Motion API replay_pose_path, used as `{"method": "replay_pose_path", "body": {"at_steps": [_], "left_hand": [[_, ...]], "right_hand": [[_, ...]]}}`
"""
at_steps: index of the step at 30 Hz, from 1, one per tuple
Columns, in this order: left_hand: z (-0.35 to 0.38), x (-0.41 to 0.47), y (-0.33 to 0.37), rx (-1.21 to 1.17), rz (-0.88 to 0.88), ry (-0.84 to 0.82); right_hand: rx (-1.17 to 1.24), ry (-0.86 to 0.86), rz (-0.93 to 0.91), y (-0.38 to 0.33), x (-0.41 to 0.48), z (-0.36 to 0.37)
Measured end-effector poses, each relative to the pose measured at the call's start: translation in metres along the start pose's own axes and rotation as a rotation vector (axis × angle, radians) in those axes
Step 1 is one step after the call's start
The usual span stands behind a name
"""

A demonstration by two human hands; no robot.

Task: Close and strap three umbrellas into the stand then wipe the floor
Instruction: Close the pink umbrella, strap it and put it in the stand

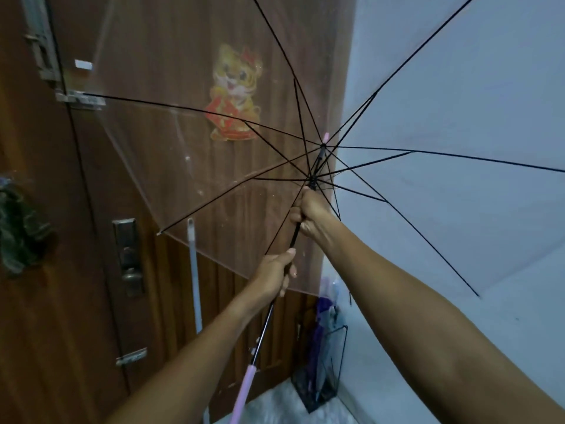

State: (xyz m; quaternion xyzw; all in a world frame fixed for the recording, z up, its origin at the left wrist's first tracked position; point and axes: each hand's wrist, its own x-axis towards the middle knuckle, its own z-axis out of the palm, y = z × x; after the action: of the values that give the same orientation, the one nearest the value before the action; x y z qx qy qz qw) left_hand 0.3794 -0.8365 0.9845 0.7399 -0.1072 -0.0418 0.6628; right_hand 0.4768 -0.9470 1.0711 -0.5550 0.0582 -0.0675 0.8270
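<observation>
A clear umbrella [189, 166] with black ribs is open and fills most of the view, in front of the door. Its black shaft ends in a pink handle [243, 393] at the bottom. My left hand [275, 275] grips the shaft low down. My right hand [308, 214] is closed on the shaft just under the black runner [312, 182]. A black wire stand [342, 347] sits on the floor at the wall's foot, with closed purple and grey umbrellas [324, 325] in it.
A brown wooden door [91, 270] with a lock plate [130, 255] and a tiger sticker [234, 93] faces me. A pale mop handle [195, 270] leans on the door. A white wall [458, 87] stands to the right. Light floor [275, 405] shows below.
</observation>
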Motion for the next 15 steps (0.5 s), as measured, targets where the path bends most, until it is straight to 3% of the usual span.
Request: {"method": "replay_pose_path", "body": {"at_steps": [3, 9, 15], "left_hand": [[0.001, -0.007, -0.014, -0.059, -0.02, -0.105], [0.02, 0.013, -0.014, -0.11, 0.003, 0.015], [0.033, 0.037, -0.022, -0.149, -0.045, 0.071]], "right_hand": [[-0.006, 0.002, -0.016, -0.018, 0.022, -0.009], [0.004, 0.003, 0.062, -0.023, 0.035, -0.016], [0.035, -0.11, 0.178, 0.02, 0.02, -0.029]]}}
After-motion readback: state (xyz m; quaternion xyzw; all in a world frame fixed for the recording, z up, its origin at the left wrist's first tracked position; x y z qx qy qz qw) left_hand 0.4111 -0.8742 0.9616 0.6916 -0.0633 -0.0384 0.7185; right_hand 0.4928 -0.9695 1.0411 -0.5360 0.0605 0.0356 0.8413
